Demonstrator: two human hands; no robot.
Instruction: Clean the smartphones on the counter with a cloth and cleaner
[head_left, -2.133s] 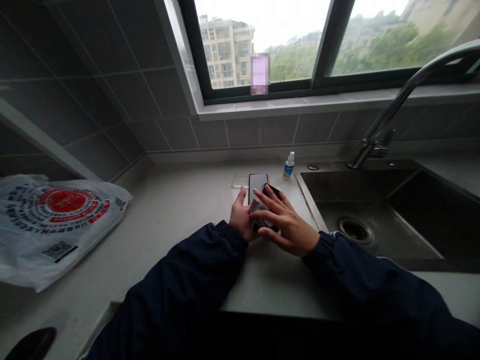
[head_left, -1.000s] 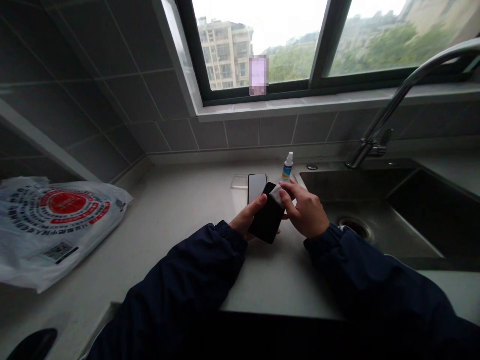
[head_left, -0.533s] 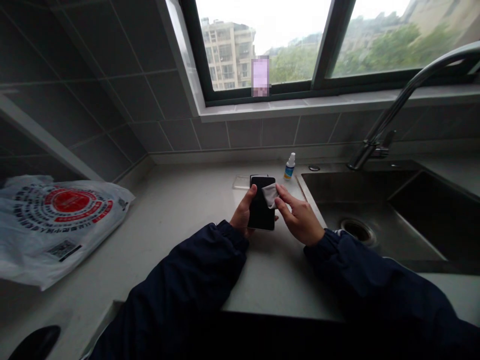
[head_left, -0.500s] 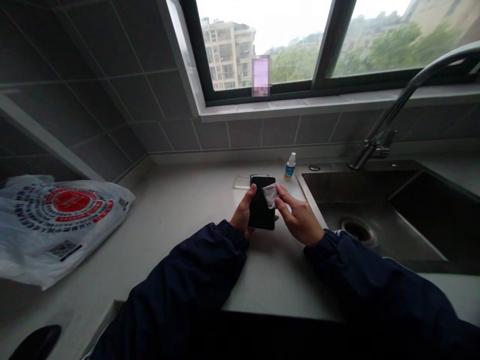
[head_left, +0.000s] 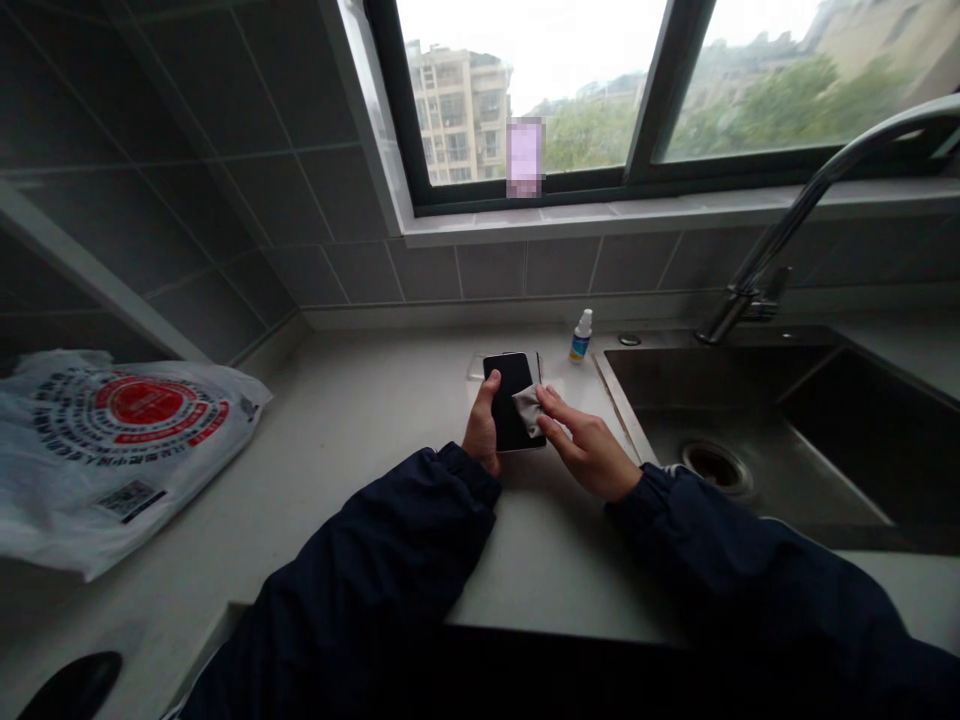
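My left hand [head_left: 482, 428] grips a black smartphone [head_left: 507, 385] by its left edge, thumb resting on the front and the other fingers hidden behind. The phone is held above the counter with its dark screen facing me. Pinched in the fingers of my right hand [head_left: 589, 443] is a small light grey cloth [head_left: 529, 408], which lies against the right side of the screen. Partly hidden behind the phone is a clear flat case [head_left: 475, 367] on the counter. A small white bottle with a blue and yellow label [head_left: 580, 338] stands upright beyond my right hand.
To the right is a steel sink [head_left: 622, 400] with a curved chrome faucet [head_left: 787, 225]. A white plastic bag with red print [head_left: 127, 450] lies on the left of the pale countertop [head_left: 337, 420]. The window [head_left: 525, 60] is behind.
The phone has shifted slightly left and tilted, its top leaning left. My right hand has carried the cloth left and lower across the screen.
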